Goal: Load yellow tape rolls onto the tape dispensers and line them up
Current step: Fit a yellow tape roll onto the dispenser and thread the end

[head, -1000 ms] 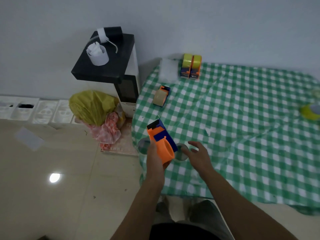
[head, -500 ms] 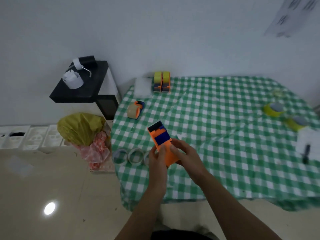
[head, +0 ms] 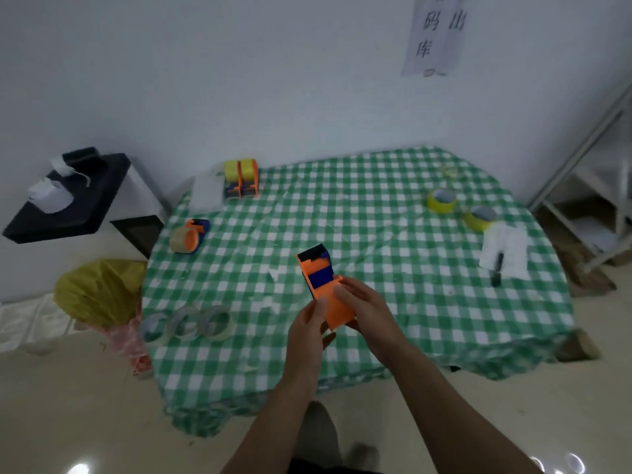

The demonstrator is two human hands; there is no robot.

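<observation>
Both hands hold an empty orange and blue tape dispenser point(head: 319, 277) above the near middle of the green checked table point(head: 376, 234). My left hand point(head: 309, 328) grips its lower left side and my right hand point(head: 364, 311) wraps its handle. Two dispensers loaded with yellow tape point(head: 240, 179) stand side by side at the far left corner. A dispenser with a tan roll point(head: 189, 237) lies near the left edge. Two loose yellow tape rolls point(head: 442, 200) point(head: 480, 217) sit at the far right.
Three clear tape rolls point(head: 186, 323) lie at the near left edge. White paper with a black pen point(head: 502, 254) is at the right. A black-topped cabinet point(head: 75, 196) and a yellow bag point(head: 97, 290) stand left of the table; a metal shelf point(head: 588, 172) stands right.
My right hand, open and free a second ago, has closed on the dispenser beside my left hand. The view has swung up and right, bringing the right side of the table into sight.
</observation>
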